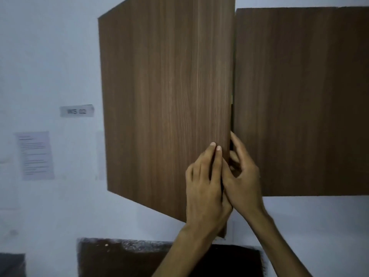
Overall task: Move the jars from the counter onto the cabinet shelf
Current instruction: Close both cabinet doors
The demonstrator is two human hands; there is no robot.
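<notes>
Your left hand [203, 182] lies flat on the left door [165, 108] | right hand [242, 172] hooks its free edge | door hinges leftward | shelf hidden behind, jars unseen.

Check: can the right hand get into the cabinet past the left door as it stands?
Probably not yet. The left door is only partly swung out, leaving a narrow gap beside the right door; the right hand has just its fingers in that gap.

Pale wall [50, 47], dim bluish light. Label [77, 111] "WS 02" taped above printed sheet [35, 155]. Dark worktop [119, 258] below.
</notes>
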